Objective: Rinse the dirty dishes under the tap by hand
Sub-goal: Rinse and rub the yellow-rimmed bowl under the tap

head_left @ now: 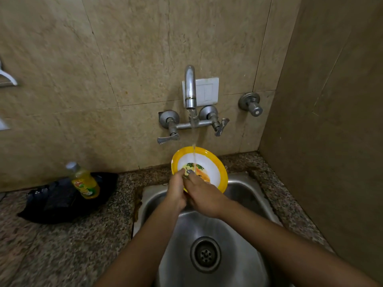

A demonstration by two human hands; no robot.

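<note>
My left hand (176,192) grips the lower left rim of a yellow-rimmed plate (214,164), held tilted above the back of the steel sink (244,195). Water (193,137) from the wall tap (190,88) falls onto its middle. My right hand (204,196) rests fingertips on the plate's face; I cannot tell whether it grips anything.

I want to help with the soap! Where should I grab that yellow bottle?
Wrap your fingers round the soap bottle at its narrower upper part, just under the cap, probably coming from the front or the sink side. It stands on its base on a black bag, with the wall close behind, so those sides look open.
</note>
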